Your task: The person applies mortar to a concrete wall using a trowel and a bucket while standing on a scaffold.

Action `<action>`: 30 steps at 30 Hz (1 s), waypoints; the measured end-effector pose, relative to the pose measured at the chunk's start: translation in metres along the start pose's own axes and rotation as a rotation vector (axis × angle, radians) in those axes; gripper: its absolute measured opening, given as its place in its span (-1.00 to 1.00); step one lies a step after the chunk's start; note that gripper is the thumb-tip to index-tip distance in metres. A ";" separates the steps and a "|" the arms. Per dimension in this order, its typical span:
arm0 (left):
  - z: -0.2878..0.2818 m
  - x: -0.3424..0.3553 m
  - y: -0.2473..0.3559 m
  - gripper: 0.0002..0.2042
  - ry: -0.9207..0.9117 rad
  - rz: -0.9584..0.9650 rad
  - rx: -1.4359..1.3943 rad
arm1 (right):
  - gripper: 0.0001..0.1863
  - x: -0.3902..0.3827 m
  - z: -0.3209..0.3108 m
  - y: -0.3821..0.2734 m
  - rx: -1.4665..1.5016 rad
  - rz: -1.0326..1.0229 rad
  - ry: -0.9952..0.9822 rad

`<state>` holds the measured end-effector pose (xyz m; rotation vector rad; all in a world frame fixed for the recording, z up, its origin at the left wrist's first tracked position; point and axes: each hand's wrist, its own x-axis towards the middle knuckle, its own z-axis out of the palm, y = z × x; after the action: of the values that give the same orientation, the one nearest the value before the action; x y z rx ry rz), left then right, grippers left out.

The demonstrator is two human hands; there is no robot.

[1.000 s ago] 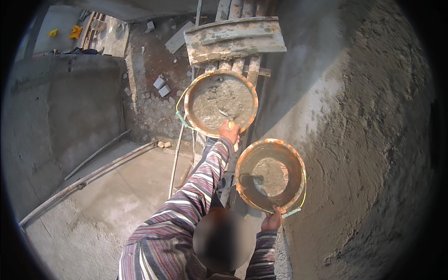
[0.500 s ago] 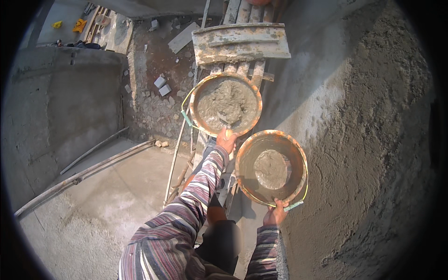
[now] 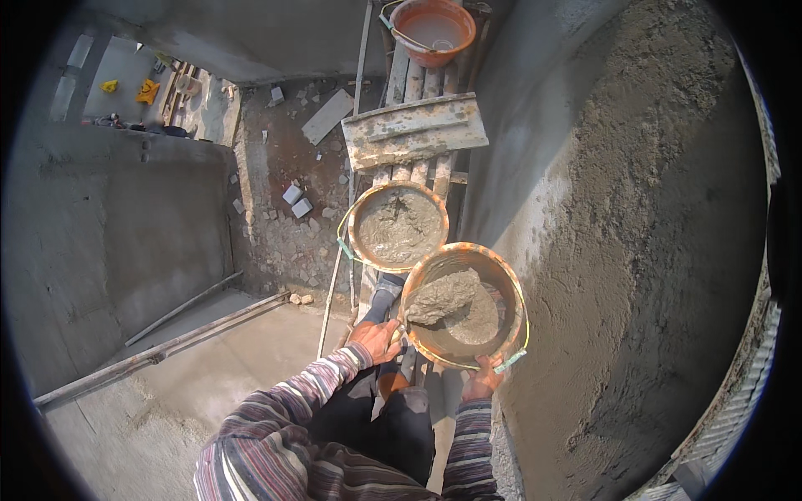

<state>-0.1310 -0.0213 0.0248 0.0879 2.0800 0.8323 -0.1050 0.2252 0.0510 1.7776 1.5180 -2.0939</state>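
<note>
My left hand [image 3: 376,341] is closed around the handle of a trowel [image 3: 399,333], whose blade is hidden under a heap of wet mortar [image 3: 440,297]. That heap is over the inside of the nearer orange bucket [image 3: 516,311], which has more mortar at its bottom. On this bucket's near rim my right hand [image 3: 482,381] is closed, next to the pale green grip of the wire handle [image 3: 510,361]. Just beyond, a second orange bucket [image 3: 354,224] stands nearly full of wet mortar on the plank walkway.
A mortar-stained board [image 3: 415,131] lies across the poles [image 3: 415,83]. Farther out stands an orange bucket [image 3: 452,52] of cloudy liquid. A partly rough-plastered wall [image 3: 601,275] rises on the right. Left and below are a rubble-strewn floor [image 3: 276,200] and a grey block wall [image 3: 167,225].
My left hand has brought the trowel, loaded with mortar, from the far bucket to the nearer one. My right hand still grips the near rim. The view has shifted, showing the farthest bucket.
</note>
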 end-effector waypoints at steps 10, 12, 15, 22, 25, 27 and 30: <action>-0.090 -0.065 0.138 -0.57 -0.071 0.378 0.643 | -0.49 -0.083 -0.032 -0.056 0.180 0.047 0.037; -0.089 -0.065 0.142 -0.57 0.006 0.435 0.714 | -0.48 -0.088 -0.041 -0.061 0.229 0.078 -0.016; -0.080 -0.070 0.154 -0.61 0.019 0.506 0.799 | -0.41 -0.110 -0.047 -0.071 0.302 0.046 -0.095; -0.071 -0.086 0.204 -0.63 -0.111 0.539 0.777 | -0.40 -0.140 -0.087 -0.069 0.365 0.117 -0.039; -0.075 -0.094 0.217 -0.61 -0.124 0.559 0.761 | -0.42 -0.158 -0.101 -0.072 0.383 0.129 -0.028; -0.077 -0.096 0.224 -0.60 -0.135 0.566 0.735 | -0.43 -0.167 -0.107 -0.073 0.405 0.124 -0.025; -0.101 -0.108 0.242 -0.63 -0.195 0.534 0.710 | -0.48 -0.171 -0.110 -0.077 0.419 0.110 -0.017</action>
<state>-0.1959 0.0750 0.2839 1.0971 2.0909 0.3140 -0.0034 0.2437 0.2422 1.8958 1.0002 -2.4996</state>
